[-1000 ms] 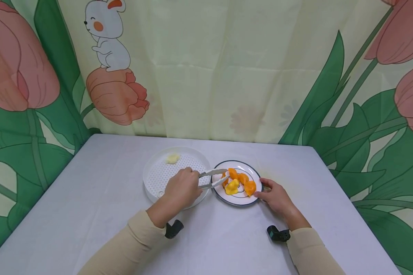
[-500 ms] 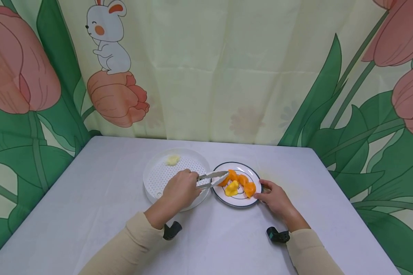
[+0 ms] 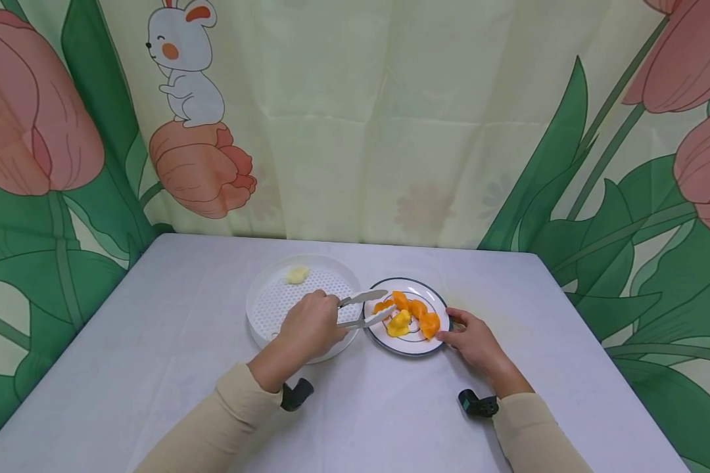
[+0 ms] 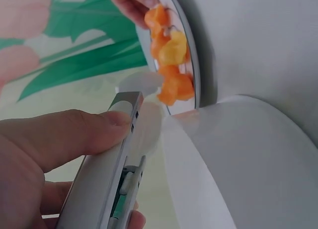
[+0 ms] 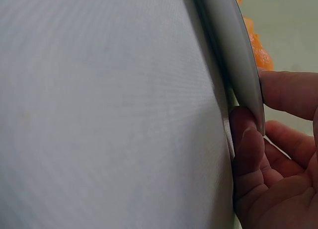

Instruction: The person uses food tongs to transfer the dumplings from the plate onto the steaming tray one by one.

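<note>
My left hand (image 3: 311,325) grips metal tongs (image 3: 350,323), thumb along one arm in the left wrist view. Their pale tips are spread apart over the left side of a white plate (image 3: 380,332) with a dark blue rim. On that plate lie several lumpy, glossy orange pieces (image 3: 429,324) and a yellow one (image 3: 399,323), which look like pepper. Nothing shows pinched in the tongs. My right hand (image 3: 472,339) pinches the plate's right edge, thumb on top and fingers curled under the rim in the right wrist view.
Left of the plate, partly under my left hand, stands a round white dish (image 3: 266,299) with a dotted floor. A pale yellow piece (image 3: 298,274) lies near its far side. A white cloth covers the table (image 3: 390,420); a printed curtain (image 3: 355,131) hangs behind.
The tongs drew back left from the orange pieces and came nearly together, then spread apart again over the plate's left side. My right hand stays on the rim.
</note>
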The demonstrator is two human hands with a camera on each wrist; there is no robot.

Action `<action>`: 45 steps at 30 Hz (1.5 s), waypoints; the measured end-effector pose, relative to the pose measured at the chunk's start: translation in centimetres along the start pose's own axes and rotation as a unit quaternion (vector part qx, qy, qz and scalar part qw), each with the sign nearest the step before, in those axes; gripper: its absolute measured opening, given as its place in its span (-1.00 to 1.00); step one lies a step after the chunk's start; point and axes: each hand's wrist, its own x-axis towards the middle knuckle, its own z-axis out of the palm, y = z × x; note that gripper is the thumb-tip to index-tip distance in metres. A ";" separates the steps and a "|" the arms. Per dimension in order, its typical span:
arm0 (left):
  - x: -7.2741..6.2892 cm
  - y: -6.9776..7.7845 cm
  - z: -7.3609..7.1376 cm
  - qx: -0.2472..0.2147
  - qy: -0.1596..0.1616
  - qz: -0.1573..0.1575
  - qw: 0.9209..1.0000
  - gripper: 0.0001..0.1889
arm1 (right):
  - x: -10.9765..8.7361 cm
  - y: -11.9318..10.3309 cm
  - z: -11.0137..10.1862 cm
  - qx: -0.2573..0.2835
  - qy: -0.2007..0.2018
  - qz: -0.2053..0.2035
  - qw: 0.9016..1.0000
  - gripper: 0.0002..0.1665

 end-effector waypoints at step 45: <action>0.2 -4.7 -3.5 -0.067 0.018 -0.024 0.997 -0.62 | 0.4 0.3 0.1 0.002 0.005 0.003 1.000 -0.12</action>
